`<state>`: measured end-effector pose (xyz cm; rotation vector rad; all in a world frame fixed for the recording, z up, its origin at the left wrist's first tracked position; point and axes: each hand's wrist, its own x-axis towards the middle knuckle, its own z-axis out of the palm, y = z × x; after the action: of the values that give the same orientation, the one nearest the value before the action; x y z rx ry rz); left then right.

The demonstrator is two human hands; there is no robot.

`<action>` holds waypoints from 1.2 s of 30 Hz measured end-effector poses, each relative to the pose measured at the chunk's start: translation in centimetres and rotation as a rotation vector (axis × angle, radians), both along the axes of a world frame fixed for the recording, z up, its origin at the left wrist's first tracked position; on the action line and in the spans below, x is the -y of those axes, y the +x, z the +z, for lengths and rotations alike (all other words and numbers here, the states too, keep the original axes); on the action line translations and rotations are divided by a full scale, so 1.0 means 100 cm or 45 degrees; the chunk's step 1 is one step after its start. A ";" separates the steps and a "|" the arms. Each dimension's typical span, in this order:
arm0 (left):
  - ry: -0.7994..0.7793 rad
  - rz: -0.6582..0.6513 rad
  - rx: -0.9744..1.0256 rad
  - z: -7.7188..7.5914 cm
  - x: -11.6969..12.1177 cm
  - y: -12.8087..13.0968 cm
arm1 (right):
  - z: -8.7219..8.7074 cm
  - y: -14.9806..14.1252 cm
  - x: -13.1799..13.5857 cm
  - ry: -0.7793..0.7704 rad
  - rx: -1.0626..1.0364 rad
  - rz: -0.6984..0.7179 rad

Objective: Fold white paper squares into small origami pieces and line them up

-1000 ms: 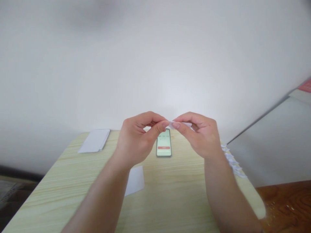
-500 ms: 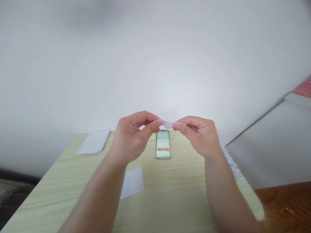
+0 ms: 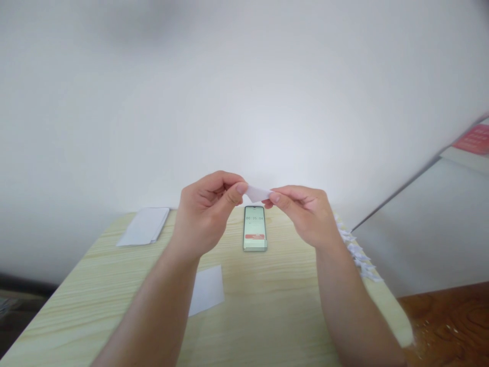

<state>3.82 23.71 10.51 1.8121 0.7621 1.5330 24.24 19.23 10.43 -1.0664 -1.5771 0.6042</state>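
A small piece of folded white paper (image 3: 257,193) is held up between my two hands, above the table. My left hand (image 3: 210,214) pinches its left end between thumb and forefinger. At the right end, the thumb and fingers of my right hand (image 3: 303,211) are closed on the same paper. Just below it, a phone (image 3: 254,229) lies face up with a running timer on its screen. A single white sheet (image 3: 208,290) lies flat on the table, partly covered by my left forearm.
A stack of white paper (image 3: 143,227) sits at the back left of the light wooden table (image 3: 263,306). Several small folded paper pieces (image 3: 359,255) line the right edge, partly behind my right arm. A white wall (image 3: 244,102) rises behind the table.
Both hands have shifted slightly left with the paper. The paper now slopes down toward the right, and more of it shows between my fingers.
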 end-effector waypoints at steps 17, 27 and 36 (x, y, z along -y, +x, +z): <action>-0.083 -0.024 -0.004 -0.003 -0.001 0.002 | -0.010 -0.029 -0.005 0.186 -0.295 -0.175; -0.067 -0.061 0.025 -0.006 -0.002 0.003 | -0.004 -0.028 -0.001 0.297 -0.031 -0.256; -0.142 -0.131 -0.023 -0.006 0.000 0.002 | -0.002 -0.023 0.000 0.210 -0.090 -0.152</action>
<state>4.01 23.76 9.87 1.7579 0.7363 1.3830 21.91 19.20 10.24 -0.9965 -1.4642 0.4187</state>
